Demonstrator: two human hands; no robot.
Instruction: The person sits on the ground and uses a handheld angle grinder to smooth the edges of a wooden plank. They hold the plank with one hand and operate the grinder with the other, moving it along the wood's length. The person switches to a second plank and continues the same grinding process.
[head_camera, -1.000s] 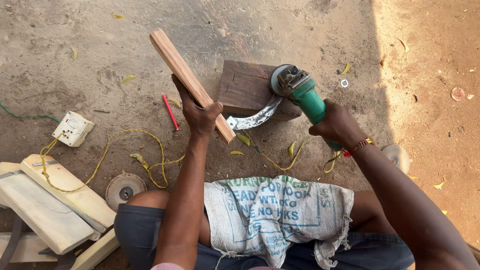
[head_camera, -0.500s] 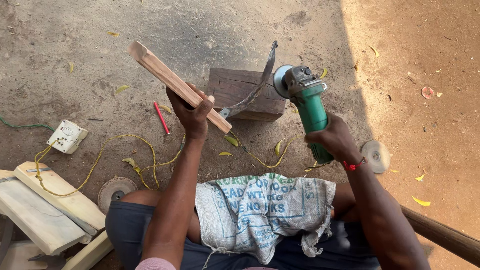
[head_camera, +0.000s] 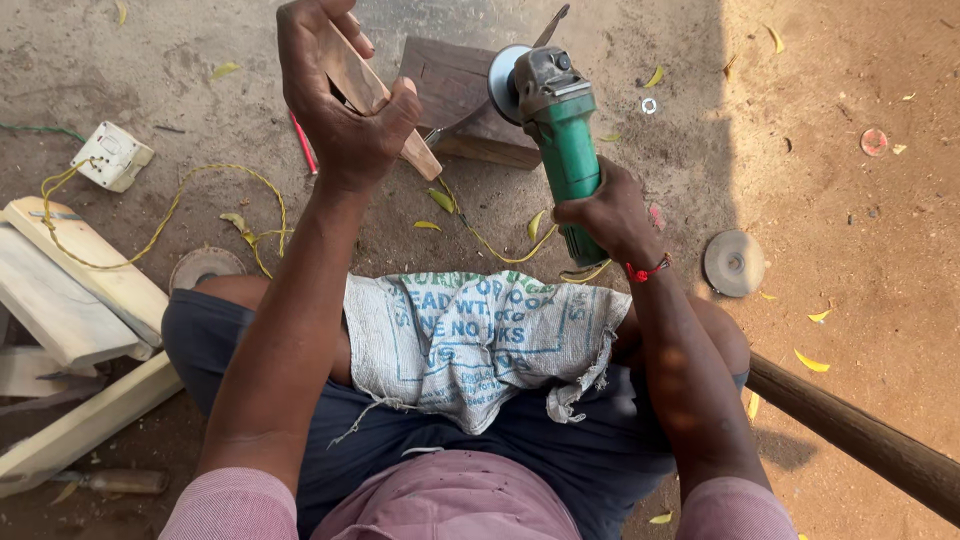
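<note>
left hand (head_camera: 345, 120) gripping long wooden handle (head_camera: 372, 95) of a curved blade | right hand (head_camera: 610, 215) clasping green angle grinder (head_camera: 560, 130), just right of handle | both above dark wooden block (head_camera: 470, 100)

- An open-air workshop on bare dirt ground (head_camera: 820, 120) is showing here.
- Planks (head_camera: 70, 300), grinding discs (head_camera: 734, 263), a wired socket (head_camera: 112, 156) and a wooden block (head_camera: 455, 100) are lying about.

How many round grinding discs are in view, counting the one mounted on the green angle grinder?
3: one mounted on the green angle grinder, one grey disc on the ground right, one partly hidden by the left knee.
</note>
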